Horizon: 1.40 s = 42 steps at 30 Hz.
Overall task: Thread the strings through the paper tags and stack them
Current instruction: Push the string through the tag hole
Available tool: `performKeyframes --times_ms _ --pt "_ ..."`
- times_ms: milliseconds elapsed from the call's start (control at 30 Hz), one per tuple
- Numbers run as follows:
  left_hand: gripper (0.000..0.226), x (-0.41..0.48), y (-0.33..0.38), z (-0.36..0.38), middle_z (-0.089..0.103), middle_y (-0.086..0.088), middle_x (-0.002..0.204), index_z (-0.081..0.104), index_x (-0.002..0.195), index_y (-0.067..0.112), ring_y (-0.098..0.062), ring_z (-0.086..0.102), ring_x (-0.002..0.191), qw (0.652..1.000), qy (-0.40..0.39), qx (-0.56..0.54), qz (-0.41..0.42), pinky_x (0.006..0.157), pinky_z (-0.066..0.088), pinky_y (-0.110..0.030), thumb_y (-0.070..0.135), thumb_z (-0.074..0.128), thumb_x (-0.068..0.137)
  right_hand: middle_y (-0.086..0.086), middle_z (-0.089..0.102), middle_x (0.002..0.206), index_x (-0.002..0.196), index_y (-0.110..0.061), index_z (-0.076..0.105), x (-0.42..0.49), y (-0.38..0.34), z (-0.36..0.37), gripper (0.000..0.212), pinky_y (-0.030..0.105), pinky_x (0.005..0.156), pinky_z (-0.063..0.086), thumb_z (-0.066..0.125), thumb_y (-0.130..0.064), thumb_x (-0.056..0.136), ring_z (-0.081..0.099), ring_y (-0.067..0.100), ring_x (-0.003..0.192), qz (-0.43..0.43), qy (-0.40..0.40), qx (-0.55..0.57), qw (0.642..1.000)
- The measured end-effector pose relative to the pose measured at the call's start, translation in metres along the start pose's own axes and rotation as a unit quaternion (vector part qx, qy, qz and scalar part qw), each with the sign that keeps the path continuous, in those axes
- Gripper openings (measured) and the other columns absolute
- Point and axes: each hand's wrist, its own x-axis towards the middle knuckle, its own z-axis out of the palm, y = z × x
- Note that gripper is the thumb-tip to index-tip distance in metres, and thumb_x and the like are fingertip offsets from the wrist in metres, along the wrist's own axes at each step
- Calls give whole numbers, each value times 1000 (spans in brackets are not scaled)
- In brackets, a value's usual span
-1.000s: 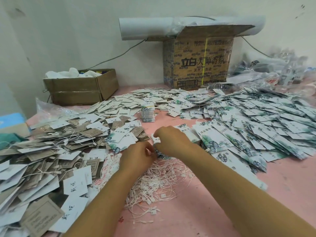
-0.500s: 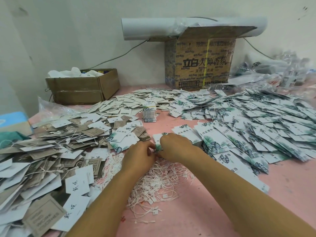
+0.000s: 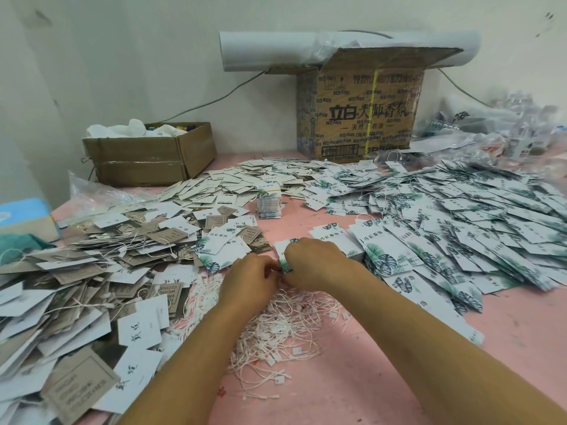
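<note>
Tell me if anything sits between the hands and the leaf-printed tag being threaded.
Nothing visible does. The left hand and right hand both pinch the white leaf-printed paper tag above the loose white strings.

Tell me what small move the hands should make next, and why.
Probably draw a string through the white leaf-printed paper tag before stacking it: the left hand and right hand both pinch that tag, just above the heap of loose white strings.

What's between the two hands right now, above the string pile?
In the head view, a leaf-print tag: the right hand grips it, and the left hand meets its edge with curled fingers. What the left pinches is hidden.
</note>
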Motion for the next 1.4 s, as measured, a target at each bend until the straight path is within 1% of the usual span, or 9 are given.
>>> performKeyframes --times_ms 300,467,600,733,833,900,1067,1233,1400 --pt "23 2 -2 2 65 1 108 70 105 28 -19 59 96 1000 4 2 -2 81 50 -38 22 52 93 -2 32 66 60 -18 26 0 2 1 41 32 63 32 58 -25 85 41 24 73 7 3 17 1000" --pt "22 2 -3 3 66 -1 104 71 102 26 -21 61 94 1000 2 -4 12 80 51 -39 22 51 93 1 39 69 63 -14 35 2 2 2 32 32 65 31 53 -25 87 44 28 77 14 12 36 999" --pt "23 2 -2 3 69 1 83 63 108 23 -19 62 74 997 27 -65 5 67 50 -34 29 45 97 14 63 102 102 -4 60 2 -9 -1 17 34 65 34 49 -11 90 61 33 94 -31 106 -54 992" --pt "52 -5 8 -2 65 3 78 33 139 26 -11 59 63 980 75 -186 12 55 42 -27 51 23 95 3 64 59 70 -7 62 -1 -7 -1 20 23 44 28 78 -19 70 62 20 49 -74 293 -107 947" --pt "64 -9 14 -7 62 4 103 34 138 37 -13 60 95 930 106 -351 -21 79 48 -31 65 21 82 -3 53 44 57 -11 57 -1 -4 3 29 18 36 25 79 -23 72 47 16 31 -139 383 -83 909" --pt "50 -6 15 -12 63 -1 115 55 120 30 -16 59 104 887 113 -442 -71 90 48 -34 59 28 89 -2 58 49 61 -9 62 -1 -6 2 24 19 36 29 68 -20 82 49 18 35 -210 356 -34 910" --pt "14 0 7 -16 67 1 76 71 97 13 -11 56 65 851 124 -482 -170 52 44 -17 11 58 92 -1 72 85 108 -24 68 5 10 -15 41 16 52 34 39 -50 94 64 15 66 -91 185 93 974" --pt "21 2 2 -12 65 -2 101 69 87 26 -19 60 91 870 120 -450 -163 71 56 -37 6 61 89 4 65 115 116 -10 62 -1 59 -31 53 33 85 49 60 -51 82 60 23 104 111 82 43 990" --pt "22 -1 4 -9 45 -12 78 66 103 18 -8 44 56 898 106 -411 -117 44 45 -15 3 60 89 7 61 122 123 -7 56 -6 65 -39 67 41 94 48 78 -41 70 58 26 108 136 -70 59 987"
